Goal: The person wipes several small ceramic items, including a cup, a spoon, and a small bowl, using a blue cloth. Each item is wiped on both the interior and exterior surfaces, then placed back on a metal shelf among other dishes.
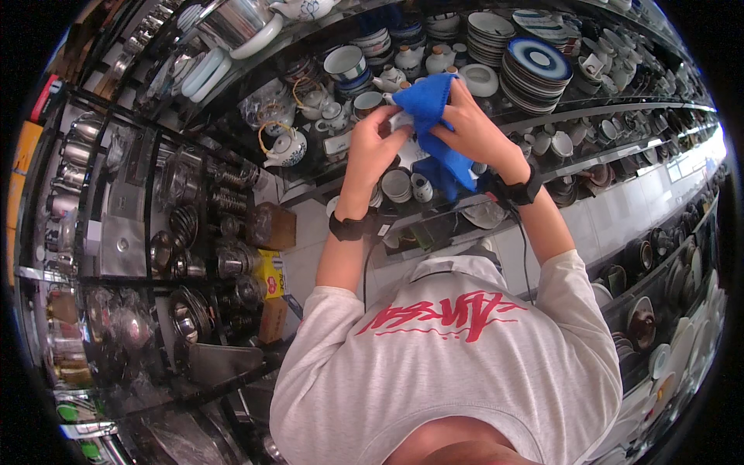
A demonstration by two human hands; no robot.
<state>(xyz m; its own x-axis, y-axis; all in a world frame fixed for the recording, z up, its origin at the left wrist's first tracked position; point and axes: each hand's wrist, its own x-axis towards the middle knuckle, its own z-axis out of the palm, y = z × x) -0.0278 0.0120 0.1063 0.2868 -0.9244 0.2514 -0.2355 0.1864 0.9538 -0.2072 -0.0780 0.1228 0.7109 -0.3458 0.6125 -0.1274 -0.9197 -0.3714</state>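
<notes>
My left hand [378, 142] holds a small white ceramic piece [401, 121] with dark marks between thumb and fingers; its exact kind is partly hidden. A blue cloth [430, 104] is pinched in my right hand [474, 125], draped against the piece and hanging down below it. Both hands are over a shelf of crockery. Left of them stand a white teapot with a blue pattern and a cane handle [285, 146] and a small lidded teapot [333, 117]. Just below my hands are stacked small bowls [397, 185] and a small patterned vase [422, 188].
Stacked blue-rimmed plates [537, 61] and a round white dish [478, 80] stand right of my hands. A large steel pot [232, 26] sits at the upper left. Metalware fills the left racks, near a cardboard box [273, 225]. More dishes [641, 317] line the right shelves.
</notes>
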